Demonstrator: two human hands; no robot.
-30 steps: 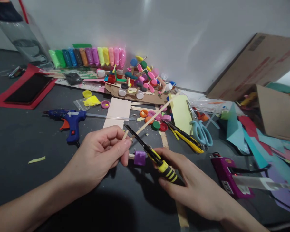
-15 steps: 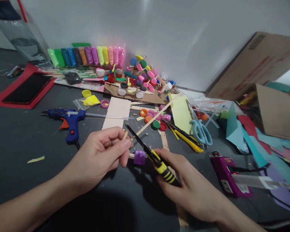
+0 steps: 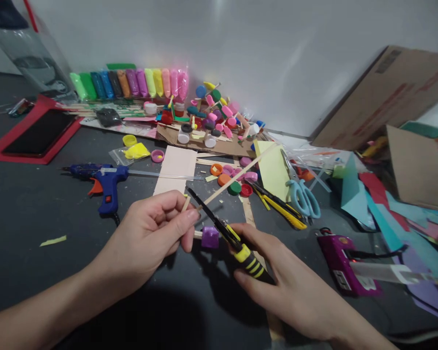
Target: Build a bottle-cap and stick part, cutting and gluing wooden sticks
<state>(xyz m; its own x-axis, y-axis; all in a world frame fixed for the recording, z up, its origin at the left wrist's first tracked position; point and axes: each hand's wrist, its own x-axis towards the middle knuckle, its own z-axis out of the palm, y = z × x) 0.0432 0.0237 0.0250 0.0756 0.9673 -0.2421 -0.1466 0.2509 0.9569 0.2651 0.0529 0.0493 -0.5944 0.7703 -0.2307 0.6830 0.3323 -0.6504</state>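
Observation:
My left hand [image 3: 164,221] is closed, with thumb and forefinger pinching a thin wooden stick [image 3: 237,175] that slants up to the right. A short wooden stub [image 3: 186,203] also pokes up from these fingers. My right hand [image 3: 273,277] is wrapped round the black-and-yellow handle of a utility knife [image 3: 222,226]. Its long dark blade points up and left, crossing the stick near my left fingertips; whether the edge touches the wood I cannot tell. Below the blade, a purple block [image 3: 210,237] with pale sticks attached lies on the dark table.
A blue glue gun [image 3: 109,187] lies left, near a phone [image 3: 40,132] on red paper. Coloured caps [image 3: 234,188], light-blue scissors [image 3: 302,197] and a yellow cutter [image 3: 288,216] are ahead. A purple box [image 3: 345,265] sits right, near paper scraps. Clay packs [image 3: 131,83] line the wall.
The knife has shifted slightly left and down across the stick, along with my right hand. My left hand keeps its pinch almost unmoved.

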